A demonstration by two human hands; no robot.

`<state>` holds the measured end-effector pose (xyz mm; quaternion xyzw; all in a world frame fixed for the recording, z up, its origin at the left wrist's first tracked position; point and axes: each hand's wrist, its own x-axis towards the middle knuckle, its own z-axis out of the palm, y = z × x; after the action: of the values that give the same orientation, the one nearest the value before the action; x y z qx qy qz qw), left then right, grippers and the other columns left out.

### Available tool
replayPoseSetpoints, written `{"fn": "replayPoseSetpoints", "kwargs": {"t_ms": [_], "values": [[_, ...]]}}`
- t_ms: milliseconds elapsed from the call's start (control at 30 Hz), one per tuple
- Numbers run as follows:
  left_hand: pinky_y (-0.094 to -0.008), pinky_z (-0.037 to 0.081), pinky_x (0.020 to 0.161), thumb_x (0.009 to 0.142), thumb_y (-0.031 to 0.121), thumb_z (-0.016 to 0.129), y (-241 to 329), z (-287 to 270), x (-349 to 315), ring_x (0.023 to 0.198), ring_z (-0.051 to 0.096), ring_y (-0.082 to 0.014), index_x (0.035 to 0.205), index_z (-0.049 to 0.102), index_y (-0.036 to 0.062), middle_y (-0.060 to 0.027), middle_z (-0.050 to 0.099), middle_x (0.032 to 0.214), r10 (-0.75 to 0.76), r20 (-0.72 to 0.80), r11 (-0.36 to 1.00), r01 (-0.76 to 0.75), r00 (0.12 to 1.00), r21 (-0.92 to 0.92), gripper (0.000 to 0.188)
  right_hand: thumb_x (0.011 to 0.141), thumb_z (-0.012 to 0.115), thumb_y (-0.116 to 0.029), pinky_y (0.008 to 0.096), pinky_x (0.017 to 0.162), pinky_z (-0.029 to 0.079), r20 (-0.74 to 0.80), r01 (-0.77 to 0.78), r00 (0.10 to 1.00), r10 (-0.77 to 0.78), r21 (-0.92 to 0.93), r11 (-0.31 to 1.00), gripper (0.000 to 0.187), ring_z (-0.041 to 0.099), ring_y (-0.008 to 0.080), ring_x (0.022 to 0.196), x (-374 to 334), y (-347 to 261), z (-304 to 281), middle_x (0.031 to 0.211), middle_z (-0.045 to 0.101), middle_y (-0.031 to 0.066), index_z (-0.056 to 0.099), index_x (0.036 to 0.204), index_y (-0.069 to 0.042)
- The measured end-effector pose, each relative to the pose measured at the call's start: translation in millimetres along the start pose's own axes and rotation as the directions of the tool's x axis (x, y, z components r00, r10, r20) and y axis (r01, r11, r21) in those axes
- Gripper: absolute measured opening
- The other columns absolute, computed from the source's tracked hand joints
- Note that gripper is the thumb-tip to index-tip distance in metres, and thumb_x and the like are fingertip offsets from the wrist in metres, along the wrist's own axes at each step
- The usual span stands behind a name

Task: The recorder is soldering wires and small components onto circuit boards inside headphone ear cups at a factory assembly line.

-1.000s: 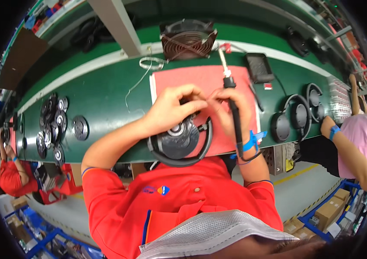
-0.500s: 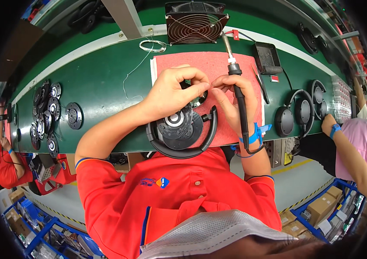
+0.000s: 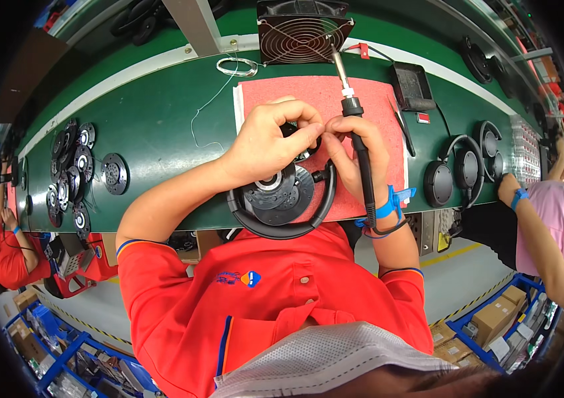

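My left hand [image 3: 272, 139] is closed in a pinch over a black headphone ear cup [image 3: 306, 155], largely hidden beneath my fingers. What its fingertips hold is too small to make out. A soldering iron [image 3: 363, 162] lies across my right hand [image 3: 368, 142], tip pointing away toward the fan. That hand's thumb and forefinger are also pinched, meeting my left fingertips. Below my hands, the headphone's black headband [image 3: 279, 232] curves along the near table edge. Round black speaker plates [image 3: 281, 201] lie inside that curve.
A pink mat [image 3: 335, 89] lies under the work, with tweezers [image 3: 403, 129] at its right. Behind stand a fan [image 3: 305, 41] and black tray [image 3: 413, 86]. Speaker plates [image 3: 115, 174] lie left, headphones [image 3: 438, 184] right. A wire coil [image 3: 236, 67] sits behind; a co-worker's arm [image 3: 534, 232] reaches in.
The soldering iron has tilted, its tip swinging slightly left and farther away. Both hands stay pinched together, and the ear cup beneath them is more covered.
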<state>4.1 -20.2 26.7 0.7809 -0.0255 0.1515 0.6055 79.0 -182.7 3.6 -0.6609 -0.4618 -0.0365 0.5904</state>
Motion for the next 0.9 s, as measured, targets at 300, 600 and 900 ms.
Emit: {"fn": "replayPoseSetpoints", "kwargs": {"t_ms": [300,600,900], "values": [[-0.0225,0.047,0.064,0.089,0.011,0.059,5.8,-3.1,0.2,0.069,0.058,-0.0065,0.089,0.064,-0.0019,-0.0024,0.064,0.072,-0.243,0.086,0.945,0.256,0.966,-0.203,0.014,0.078,0.066,0.009,0.027,0.073,0.051,-0.096,0.009,0.995,-0.02,-0.107,0.994,0.027,0.063,0.0144,0.081,-0.4,6.5,-7.6,0.093,0.066,0.01,0.057,0.101,-0.002],[-0.0209,0.045,0.062,0.089,0.011,0.059,2.0,-4.8,2.8,0.068,0.057,-0.0049,0.088,0.065,-0.0006,-0.0013,0.063,0.072,-0.246,0.12,0.939,0.267,0.962,-0.217,0.013,0.085,0.059,0.0,0.0406,0.075,0.049,-0.02,-0.097,0.99,0.139,-0.814,0.573,0.023,0.06,0.0366,0.091,-19.1,24.8,-94.7,0.101,0.062,0.0177,0.056,0.107,-0.005],[-0.0211,0.044,0.063,0.089,0.014,0.06,-3.7,-9.5,5.0,0.067,0.057,-0.0051,0.088,0.064,-0.0004,-0.0012,0.063,0.07,-0.249,0.136,0.923,0.278,0.959,-0.266,0.015,0.08,0.055,0.011,0.0369,0.069,0.046,-0.013,0.022,0.999,-0.048,-0.749,0.662,0.024,0.054,0.0327,0.077,-21.0,11.9,-94.5,0.089,0.058,0.0159,0.056,0.1,-0.003]]}}
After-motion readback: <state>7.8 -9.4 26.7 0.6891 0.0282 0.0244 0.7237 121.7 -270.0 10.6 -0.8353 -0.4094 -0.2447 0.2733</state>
